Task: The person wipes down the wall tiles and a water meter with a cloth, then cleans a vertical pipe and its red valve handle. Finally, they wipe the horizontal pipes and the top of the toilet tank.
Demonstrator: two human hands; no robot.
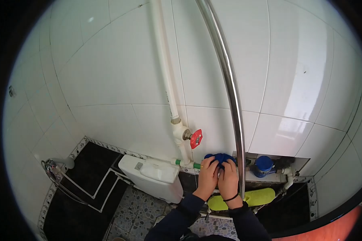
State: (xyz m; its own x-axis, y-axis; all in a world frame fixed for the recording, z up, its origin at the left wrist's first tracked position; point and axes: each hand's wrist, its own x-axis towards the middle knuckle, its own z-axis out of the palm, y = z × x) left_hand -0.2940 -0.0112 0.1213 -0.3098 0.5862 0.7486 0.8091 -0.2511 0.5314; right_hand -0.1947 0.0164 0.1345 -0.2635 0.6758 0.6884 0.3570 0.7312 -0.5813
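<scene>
A bunched dark blue cloth (219, 158) is pressed near the white tiled wall, low down by the green-and-white pipe joint. My left hand (208, 177) grips its left part, fingers curled over it. Close beside it, my right hand (228, 180) holds the right part, a dark band around the wrist. The two hands almost touch, and their fingers hide much of the cloth and whatever lies behind it.
A chrome pipe (229, 76) runs down just right of my hands. Left are a white pipe (165, 60) with a red valve handle (196, 139) and a white toilet tank (151, 174). A blue-capped meter (263, 165) sits right; a yellow-green padded thing (261, 197) lies below.
</scene>
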